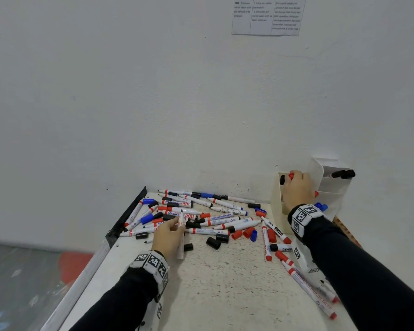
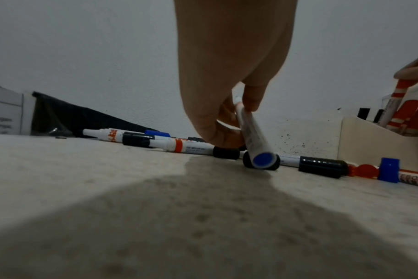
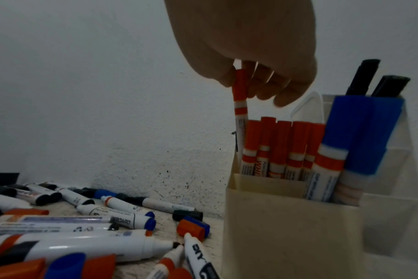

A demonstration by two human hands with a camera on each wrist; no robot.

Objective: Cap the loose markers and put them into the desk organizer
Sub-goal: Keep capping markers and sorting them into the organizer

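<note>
Nearest, along the right edge of the speckled white tabletop (image 1: pixel 225 283), a few capped red-banded white markers (image 1: pixel 313 290) lie w/ nothing touching them. Further in, the left hand (image 1: pixel 169 236) is curled round an uncapped white marker w/ a blue end plug (image 2: pixel 251 136), pinched near its tip, tail low over a loose black cap (image 1: pixel 188 247). A blue cap (image 1: pixel 253 235) should be picked to match the plug, not the nearer black ones, and pressed on straight until seated.

Beyond lies the scattered pile of uncapped markers & loose caps (image 1: pixel 201 216).

Farthest, at the wall, the right hand (image 1: pixel 298 189) is pinched on the cap of a red-capped white marker (image 3: pixel 241 105), which stands nearly upright, its lower end already inside the cream plastic desk organizer (image 3: pixel 286 226), beside the packed red-capped ones (image 3: pixel 282 147). It should be lowered vertically into the gap at the compartment's left wall and let go only once bottomed. Held by the cap alone, the barrel could drop if the cap is not fully on.
</note>
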